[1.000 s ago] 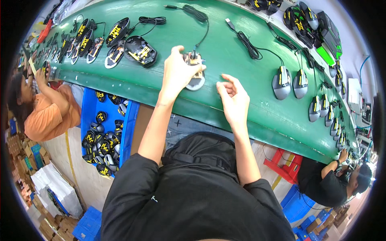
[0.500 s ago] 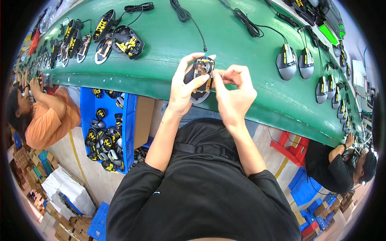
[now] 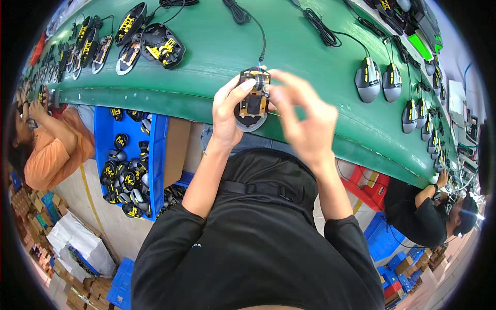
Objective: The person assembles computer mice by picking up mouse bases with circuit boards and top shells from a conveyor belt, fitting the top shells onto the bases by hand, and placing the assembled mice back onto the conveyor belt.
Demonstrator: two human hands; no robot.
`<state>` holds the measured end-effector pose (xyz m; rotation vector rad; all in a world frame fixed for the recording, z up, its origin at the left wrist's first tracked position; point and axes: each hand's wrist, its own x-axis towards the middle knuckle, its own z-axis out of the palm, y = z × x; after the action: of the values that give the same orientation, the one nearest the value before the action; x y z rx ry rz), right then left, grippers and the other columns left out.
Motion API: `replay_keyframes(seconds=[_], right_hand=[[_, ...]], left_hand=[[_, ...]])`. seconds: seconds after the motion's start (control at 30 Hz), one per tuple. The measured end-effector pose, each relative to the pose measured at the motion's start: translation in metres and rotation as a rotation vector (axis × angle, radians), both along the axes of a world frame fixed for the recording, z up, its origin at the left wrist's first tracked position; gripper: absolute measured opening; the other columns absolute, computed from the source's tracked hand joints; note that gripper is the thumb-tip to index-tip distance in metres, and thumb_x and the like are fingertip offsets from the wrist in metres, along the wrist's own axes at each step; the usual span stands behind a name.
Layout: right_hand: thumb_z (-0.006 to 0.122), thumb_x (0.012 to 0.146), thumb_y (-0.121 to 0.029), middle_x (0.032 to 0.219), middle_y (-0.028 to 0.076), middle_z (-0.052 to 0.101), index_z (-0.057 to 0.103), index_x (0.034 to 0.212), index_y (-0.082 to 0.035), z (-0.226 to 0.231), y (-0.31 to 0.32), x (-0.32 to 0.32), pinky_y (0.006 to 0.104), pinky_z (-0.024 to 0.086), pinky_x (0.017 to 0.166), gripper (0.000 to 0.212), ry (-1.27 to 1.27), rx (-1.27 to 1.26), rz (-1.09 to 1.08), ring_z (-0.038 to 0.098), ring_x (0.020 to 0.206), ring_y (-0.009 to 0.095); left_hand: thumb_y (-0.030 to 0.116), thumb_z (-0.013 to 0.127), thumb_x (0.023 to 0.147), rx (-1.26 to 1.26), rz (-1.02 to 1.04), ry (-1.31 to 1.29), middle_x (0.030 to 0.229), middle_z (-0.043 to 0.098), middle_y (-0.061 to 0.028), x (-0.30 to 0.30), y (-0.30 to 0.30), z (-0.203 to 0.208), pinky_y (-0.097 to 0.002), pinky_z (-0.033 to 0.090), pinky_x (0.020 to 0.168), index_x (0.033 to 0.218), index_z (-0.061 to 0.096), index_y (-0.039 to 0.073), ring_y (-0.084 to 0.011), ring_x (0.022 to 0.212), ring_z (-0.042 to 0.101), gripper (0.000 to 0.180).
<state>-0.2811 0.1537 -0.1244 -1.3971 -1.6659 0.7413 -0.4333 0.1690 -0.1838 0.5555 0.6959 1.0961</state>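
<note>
An opened computer mouse (image 3: 252, 106), its circuit board bare, stands over the near edge of the green workbench (image 3: 217, 57). My left hand (image 3: 229, 111) is closed round its left side, the thumb lying across the board near the scroll wheel. A black cable (image 3: 263, 44) runs from its far end up the bench. My right hand (image 3: 310, 116) is at the mouse's right side, smeared by motion, so I cannot tell whether its fingers hold anything. A mouse top shell (image 3: 162, 46) with yellow parts inside lies to the left on the bench.
Finished-looking grey and black mice (image 3: 368, 80) line the bench's right side with coiled cables (image 3: 319, 28). More opened mice (image 3: 129, 54) stand at the left. A blue bin (image 3: 158, 160) of mouse shells is below the edge. Co-workers sit at left (image 3: 62, 147) and right (image 3: 421, 212).
My right hand's pinch at the mouse's right side has loosened into a blurred movement. The left thumb has shifted up the board, and more of the board shows.
</note>
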Motion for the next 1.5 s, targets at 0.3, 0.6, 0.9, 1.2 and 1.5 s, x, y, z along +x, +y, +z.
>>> replay_keyframes(seconds=[0.3, 0.6, 0.9, 1.2, 1.5], right_hand=[[0.076, 0.083, -0.021, 0.097, 0.004, 0.071, 0.073, 0.104, -0.002, -0.018, 0.073, 0.02, 0.0206, 0.037, 0.061, 0.028, 0.446, -0.645, 0.169, 0.048, 0.068, 0.004], [0.079, 0.079, -0.019, 0.085, 0.004, 0.07, 0.073, 0.094, -0.002, -0.016, 0.072, 0.021, 0.0215, 0.044, 0.068, 0.023, 0.5, -0.642, 0.152, 0.059, 0.076, 0.008], [0.077, 0.082, -0.011, 0.084, 0.008, 0.071, 0.072, 0.095, 0.003, -0.017, 0.063, 0.014, 0.0271, 0.051, 0.073, 0.02, 0.533, -0.577, 0.109, 0.064, 0.076, 0.012], [0.078, 0.083, -0.016, 0.084, 0.008, 0.07, 0.073, 0.095, 0.002, -0.024, 0.053, -0.005, 0.025, 0.051, 0.066, 0.021, 0.623, -0.646, -0.021, 0.061, 0.071, 0.011], [0.076, 0.084, -0.014, 0.1, 0.01, 0.07, 0.07, 0.084, -0.002, -0.02, 0.084, 0.021, 0.0266, 0.059, 0.068, 0.013, 0.462, -0.767, 0.375, 0.068, 0.088, 0.016]], left_hand=[[0.036, 0.036, 0.104, -0.057, -0.025, -0.016, 0.113, 0.063, -0.029, -0.001, 0.002, 0.005, -0.0378, 0.062, 0.065, 0.119, 0.054, -0.014, -0.0368, 0.086, 0.071, 0.056], [0.035, 0.037, 0.105, -0.055, -0.077, 0.009, 0.111, 0.064, -0.0277, -0.003, 0.004, 0.003, -0.0371, 0.062, 0.065, 0.12, 0.054, -0.014, -0.0352, 0.085, 0.071, 0.053], [0.034, 0.038, 0.105, -0.04, -0.025, 0.005, 0.107, 0.066, -0.0247, -0.004, 0.005, 0.004, -0.0366, 0.062, 0.064, 0.119, 0.055, -0.014, -0.0347, 0.084, 0.072, 0.052], [0.032, 0.036, 0.105, -0.028, 0.005, 0.038, 0.104, 0.066, -0.0241, -0.007, 0.002, 0.001, -0.0368, 0.062, 0.063, 0.119, 0.054, -0.013, -0.0335, 0.082, 0.072, 0.05], [0.032, 0.043, 0.104, 0.021, -0.014, -0.014, 0.094, 0.069, -0.0209, -0.015, 0.0, 0.0, -0.0324, 0.062, 0.06, 0.112, 0.06, -0.012, -0.0278, 0.077, 0.073, 0.048]])
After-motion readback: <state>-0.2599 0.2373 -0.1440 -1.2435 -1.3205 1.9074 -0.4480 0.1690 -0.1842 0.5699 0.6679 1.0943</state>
